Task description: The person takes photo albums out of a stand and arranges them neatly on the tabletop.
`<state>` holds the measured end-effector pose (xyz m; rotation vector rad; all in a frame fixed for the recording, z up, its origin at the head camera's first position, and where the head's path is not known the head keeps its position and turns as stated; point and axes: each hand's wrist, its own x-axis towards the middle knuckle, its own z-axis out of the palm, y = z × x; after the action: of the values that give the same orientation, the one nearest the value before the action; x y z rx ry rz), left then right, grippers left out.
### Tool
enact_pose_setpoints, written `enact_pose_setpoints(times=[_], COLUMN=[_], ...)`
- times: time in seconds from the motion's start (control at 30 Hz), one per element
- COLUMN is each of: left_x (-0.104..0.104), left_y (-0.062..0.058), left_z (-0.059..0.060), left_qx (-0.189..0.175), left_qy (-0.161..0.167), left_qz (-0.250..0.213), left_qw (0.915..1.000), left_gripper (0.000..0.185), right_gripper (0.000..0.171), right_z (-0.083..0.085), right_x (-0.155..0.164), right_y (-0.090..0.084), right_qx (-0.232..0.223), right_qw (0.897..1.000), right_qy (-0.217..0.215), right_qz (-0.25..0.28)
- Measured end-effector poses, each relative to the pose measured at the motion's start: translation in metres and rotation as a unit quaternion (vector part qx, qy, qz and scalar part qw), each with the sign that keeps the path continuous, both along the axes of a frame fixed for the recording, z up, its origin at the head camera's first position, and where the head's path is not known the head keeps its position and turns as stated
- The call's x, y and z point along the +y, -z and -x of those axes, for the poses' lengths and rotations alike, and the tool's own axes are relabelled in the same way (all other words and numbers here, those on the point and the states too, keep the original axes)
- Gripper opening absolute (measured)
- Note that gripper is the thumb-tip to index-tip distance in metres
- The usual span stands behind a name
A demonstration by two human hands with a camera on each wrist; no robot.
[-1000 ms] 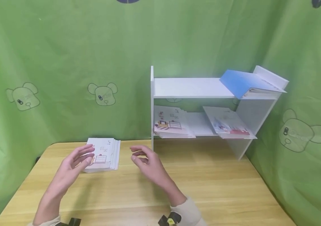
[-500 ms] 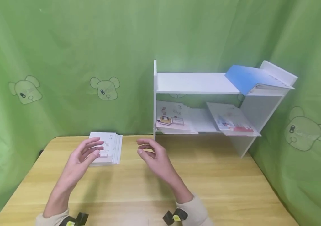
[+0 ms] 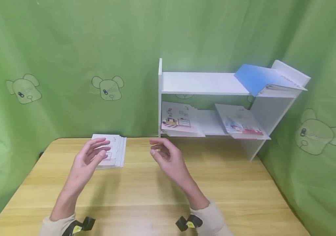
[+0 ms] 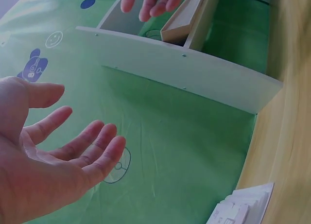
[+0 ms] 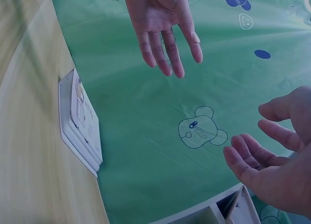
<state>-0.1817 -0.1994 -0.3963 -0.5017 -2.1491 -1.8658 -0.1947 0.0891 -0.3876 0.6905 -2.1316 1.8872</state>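
Both hands have shifted rightward over the table (image 3: 144, 196). The left hand (image 3: 83, 164) and right hand (image 3: 171, 162) have loosely bent fingers, grasping nothing. A stack of books (image 3: 117, 151) lies beyond the left fingertips; a shelf (image 3: 197, 83) stands beyond the right ones.

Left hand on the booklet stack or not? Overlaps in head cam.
Apart. The right wrist view shows it: green curtain is visible between the left hand and the booklet stack.
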Motion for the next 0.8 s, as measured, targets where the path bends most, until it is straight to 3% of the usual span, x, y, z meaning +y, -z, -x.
enact_pose_setpoints(times=[0.3,0.8], left_x=[0.016,0.041], left_y=[0.001,-0.006], left_z=[0.004,0.003], left_qx=[0.026,0.043], left_qy=[0.032,0.037], left_qz=[-0.021,-0.027], left_qw=[0.9989,0.9980], left_gripper=[0.041,0.041], right_gripper=[0.033,0.034], right_z=[-0.007,-0.014], right_x=[0.012,0.029], right_y=[-0.009,-0.012], right_qx=[0.015,0.025], right_qw=[1.000,1.000], right_qy=[0.009,0.017], right_qz=[0.003,0.001])
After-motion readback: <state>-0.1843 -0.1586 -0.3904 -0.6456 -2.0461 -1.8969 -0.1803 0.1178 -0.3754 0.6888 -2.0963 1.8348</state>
